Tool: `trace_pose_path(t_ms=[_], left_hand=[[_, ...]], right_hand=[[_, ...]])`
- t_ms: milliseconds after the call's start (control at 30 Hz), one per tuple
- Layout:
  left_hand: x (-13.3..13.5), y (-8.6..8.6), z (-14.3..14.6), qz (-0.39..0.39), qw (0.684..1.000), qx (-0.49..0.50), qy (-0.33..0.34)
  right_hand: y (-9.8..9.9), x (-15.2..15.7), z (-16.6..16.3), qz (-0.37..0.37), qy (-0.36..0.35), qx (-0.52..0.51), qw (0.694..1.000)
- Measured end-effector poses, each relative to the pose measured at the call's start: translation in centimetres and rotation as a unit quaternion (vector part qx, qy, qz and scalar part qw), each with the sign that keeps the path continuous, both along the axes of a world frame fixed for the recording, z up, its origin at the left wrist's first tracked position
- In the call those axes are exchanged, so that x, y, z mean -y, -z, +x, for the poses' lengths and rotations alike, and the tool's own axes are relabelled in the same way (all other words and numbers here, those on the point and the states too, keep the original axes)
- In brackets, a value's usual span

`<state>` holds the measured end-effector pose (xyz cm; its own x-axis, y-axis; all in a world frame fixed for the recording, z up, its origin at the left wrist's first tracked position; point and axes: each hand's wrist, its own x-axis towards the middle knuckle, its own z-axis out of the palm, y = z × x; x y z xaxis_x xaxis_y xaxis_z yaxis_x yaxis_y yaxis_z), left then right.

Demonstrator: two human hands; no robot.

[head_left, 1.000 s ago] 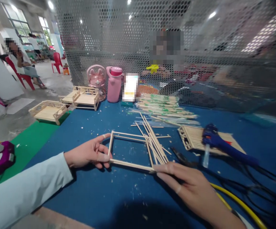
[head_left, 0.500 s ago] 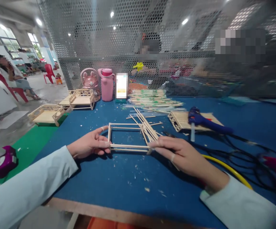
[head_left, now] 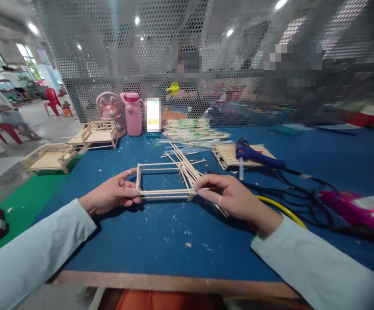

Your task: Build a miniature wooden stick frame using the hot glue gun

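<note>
Frame (head_left: 165,193) of thin, pale sticks, boxlike and hollow, spans the gap between my left hand (head_left: 107,196) and right hand (head_left: 233,193). I judge it feather-light and stiff along each rod but fragile at the joints, so a gentle hold near the corners suits it; dry and wood-like, it should slip little. My left hand is half curled, thumb and fingers gripping the left end; my right pinches the near right corner, fingertips almost together, and I cannot tell whether it also holds a stick. Loose sticks (head_left: 183,161), straight and slender, slant behind and beneath my right hand. Beyond it, a blue plastic glue gun (head_left: 259,158) rests on a slatted panel (head_left: 226,157) on the smooth blue table (head_left: 161,258).
</note>
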<state>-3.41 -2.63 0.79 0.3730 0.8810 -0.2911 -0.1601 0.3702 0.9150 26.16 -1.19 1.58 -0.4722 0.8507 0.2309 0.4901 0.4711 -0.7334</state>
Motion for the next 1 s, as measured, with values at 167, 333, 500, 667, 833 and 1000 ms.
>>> trace_pose_path(t_ms=[167,333,500,667,833,1000], left_hand=[[-0.02,0.08,-0.03,-0.005,1.0,0.011,-0.005],[-0.03,0.17,-0.01,-0.004,1.0,0.015,-0.003],[0.01,0.11,0.02,-0.001,1.0,0.011,-0.003],[-0.01,-0.03,0.14,-0.001,1.0,0.005,-0.006],[-0.05,0.09,0.08,0.002,1.0,0.008,-0.005],[-0.07,-0.05,0.03,0.0,1.0,0.005,-0.005]], right_hand=[[-0.01,-0.02,0.04,-0.01,0.009,0.004,1.0],[0.04,-0.02,0.23,0.015,0.002,0.013,1.0],[0.02,0.28,0.12,0.018,0.0,0.018,1.0],[-0.15,0.53,-0.19,0.062,0.011,0.022,0.998],[-0.19,0.52,-0.11,0.079,0.011,0.027,0.996],[-0.09,0.3,-0.1,0.069,0.014,0.031,0.997]])
